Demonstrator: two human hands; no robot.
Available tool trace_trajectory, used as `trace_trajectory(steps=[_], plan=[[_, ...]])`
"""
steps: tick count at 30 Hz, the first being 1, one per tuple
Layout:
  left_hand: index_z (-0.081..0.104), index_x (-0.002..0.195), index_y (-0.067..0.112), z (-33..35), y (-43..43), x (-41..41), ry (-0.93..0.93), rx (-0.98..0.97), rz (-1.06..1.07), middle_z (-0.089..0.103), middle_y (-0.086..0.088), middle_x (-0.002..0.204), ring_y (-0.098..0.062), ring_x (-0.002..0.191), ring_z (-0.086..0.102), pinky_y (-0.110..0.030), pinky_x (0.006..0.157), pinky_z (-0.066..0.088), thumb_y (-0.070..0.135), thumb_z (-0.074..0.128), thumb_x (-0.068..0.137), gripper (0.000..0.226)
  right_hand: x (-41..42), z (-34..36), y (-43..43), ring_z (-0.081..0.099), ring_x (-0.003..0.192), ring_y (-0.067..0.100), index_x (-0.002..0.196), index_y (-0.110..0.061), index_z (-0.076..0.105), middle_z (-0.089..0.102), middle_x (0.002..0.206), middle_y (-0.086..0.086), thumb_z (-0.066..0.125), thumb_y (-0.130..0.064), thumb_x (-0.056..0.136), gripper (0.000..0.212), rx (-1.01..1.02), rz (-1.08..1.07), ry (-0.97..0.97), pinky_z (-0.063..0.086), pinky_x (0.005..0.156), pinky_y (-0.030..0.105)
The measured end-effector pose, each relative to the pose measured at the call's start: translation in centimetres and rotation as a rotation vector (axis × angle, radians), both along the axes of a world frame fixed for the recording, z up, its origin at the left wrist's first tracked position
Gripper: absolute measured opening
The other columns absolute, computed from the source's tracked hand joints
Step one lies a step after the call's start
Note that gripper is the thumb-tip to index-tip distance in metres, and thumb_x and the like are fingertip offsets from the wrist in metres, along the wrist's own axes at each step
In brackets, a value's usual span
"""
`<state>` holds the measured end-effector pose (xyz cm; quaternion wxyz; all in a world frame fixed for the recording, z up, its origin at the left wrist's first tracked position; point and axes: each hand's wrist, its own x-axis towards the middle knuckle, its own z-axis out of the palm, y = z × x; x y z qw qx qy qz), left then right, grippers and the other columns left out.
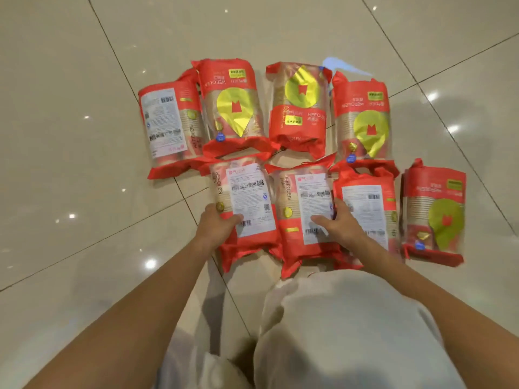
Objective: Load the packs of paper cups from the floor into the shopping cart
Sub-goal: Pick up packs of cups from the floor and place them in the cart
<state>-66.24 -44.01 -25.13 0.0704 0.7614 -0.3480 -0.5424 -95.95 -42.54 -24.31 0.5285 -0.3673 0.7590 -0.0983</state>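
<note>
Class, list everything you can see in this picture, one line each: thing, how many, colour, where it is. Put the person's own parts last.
Packs of paper cups: eight, red wrapping with clear windows; on the floor in two rows of four, some showing gold emblems, some white printed labels.
Floor: one, glossy beige tiles with dark joints, under everything.
Clothing: pale beige, at the bottom middle over the person's lap.
Shopping cart: none in view.
Left hand: one, gripping the left edge of the near row's leftmost pack.
Right hand: one, gripping the right edge of the next pack, thumb on its label.
</note>
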Motion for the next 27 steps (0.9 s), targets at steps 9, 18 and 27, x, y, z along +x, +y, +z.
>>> trace_trajectory(steps=[9,18,27], plan=[[0.056,0.117,0.01,1.1,0.3,0.0,0.101,-0.011,0.3,0.074,-0.007,0.108,-0.025,0.09,0.076,-0.044,0.083,0.064,0.031,0.095,0.057,0.075,0.4,-1.9,1.6,0.072,0.094,0.016,0.118,-0.021,0.049,0.073,0.108,-0.004,0.098,-0.035,0.052,0.084,-0.054,-0.193,-0.013,0.058,0.085,0.044],[0.055,0.105,0.017,37.1,3.0,3.6,0.166,-0.369,0.495,0.072,-0.002,0.103,-0.016,0.087,0.074,-0.025,0.065,0.059,0.013,0.089,0.073,0.046,4.8,35.4,-1.1,0.065,0.085,-0.007,0.127,-0.021,0.041,0.064,0.107,-0.013,0.091,-0.009,0.068,0.078,-0.385,-0.157,-0.102,0.052,0.069,0.011],[0.056,0.12,0.02,79.5,18.0,15.2,0.013,-0.6,0.666,0.074,0.001,0.111,-0.017,0.093,0.076,-0.034,0.076,0.063,0.021,0.091,0.071,0.06,16.6,75.0,6.4,0.066,0.088,-0.008,0.131,-0.025,0.042,0.064,0.108,-0.018,0.091,-0.014,0.068,0.081,-0.518,0.09,-0.331,0.053,0.079,0.026]])
